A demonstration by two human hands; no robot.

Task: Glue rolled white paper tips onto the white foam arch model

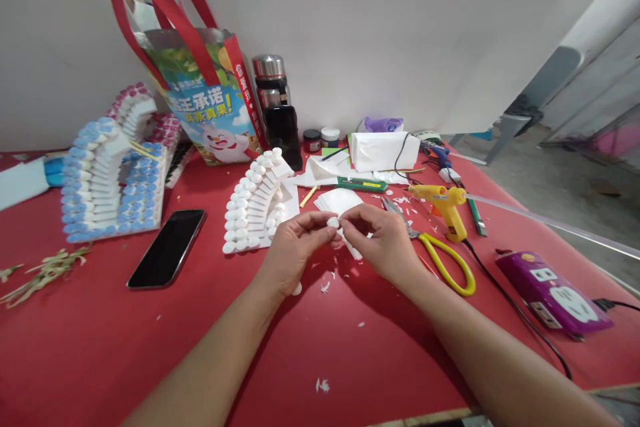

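Observation:
Between the thumb and forefinger of my left hand [300, 243] is a small white oval piece [333, 221], foam-like in look. My right hand [377, 240] meets it from the other side, its fingers closed in a pinch at the piece's edge. Just left of my hands stands a white curved stepped model [265, 188], covered with rows of similar white ovals. Beneath and behind my fingers lie white paper sheets [340, 199]. A loose white disc [297, 289] shows by my left wrist. White shavings [325, 287] are scattered on the red table [280, 367].
Right: yellow-handled scissors [453, 267], a yellow glue gun [445, 203] and a purple power strip [555, 293] with cords. Behind: a green cutter knife [363, 184], a phone [283, 133] against a flask [270, 77], a bag [210, 100]. Left: another phone [167, 249], blue-white models [107, 180].

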